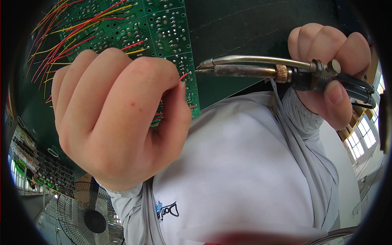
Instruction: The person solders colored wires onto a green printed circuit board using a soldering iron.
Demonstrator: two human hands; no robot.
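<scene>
My left hand [116, 118] is closed in a pinch of thumb and forefinger on a red wire [184, 76]. The wire's bare end sticks out past the fingertips and meets the right-hand edge of a green circuit board panel [166, 30]. My right hand [332, 57] is wrapped round the black handle of a soldering iron [245, 71], holding it nearly level. A thin metal solder feed tube [261, 60] runs along the iron's upper side. The iron's tip lies just right of the wire end; whether they touch I cannot tell.
Several red, yellow and black wires [61, 45] fan out from the panel's left side. Beneath lies a dark green work surface [241, 32]. A black fan [94, 220] stands low at the left, and windows [361, 139] show at the far right.
</scene>
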